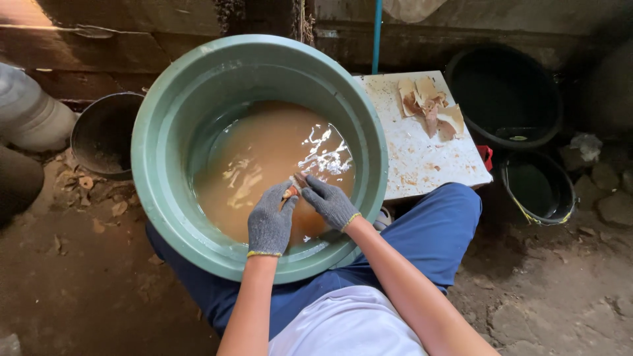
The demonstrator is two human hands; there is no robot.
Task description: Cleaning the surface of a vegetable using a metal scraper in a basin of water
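A wide green plastic basin is resting tilted against the person's blue-trousered legs, probably so the muddy brown water is pooling toward the hands. Right of the basin, a white, stained board is carrying a small heap of flat tan and reddish scraps, apparently laid there to stay dry. Beyond the board, two black buckets are standing. Over the basin's water, the left hand and right hand, both in grey knitted gloves, are pinching closed on one small reddish piece just above the surface.
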